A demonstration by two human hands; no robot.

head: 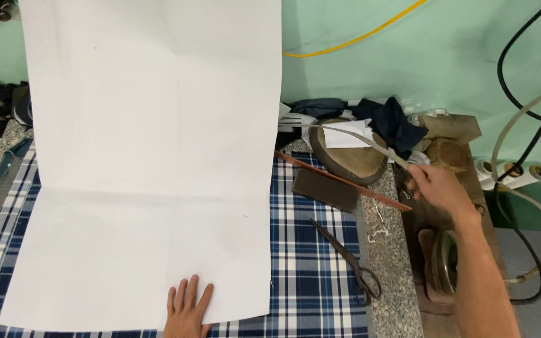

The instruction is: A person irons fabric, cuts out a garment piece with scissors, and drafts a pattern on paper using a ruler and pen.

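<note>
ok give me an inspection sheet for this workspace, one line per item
surface: table with a speckled stone edge, covered by blue plaid cloth.
job's things: large creased white paper sheet lies on the cloth, its top leaning up the wall; a curved pale strip is in the right hand.
clutter: scissors, dark flat block, long brown stick, rounded tan pad, dark cloth scraps.
hands: left hand flat on the paper's lower edge; right hand gripping the strip.
cables: yellow cable on the wall, black cables and a pale hose at right.
surroundings: green wall, more fabric at far left.
</note>
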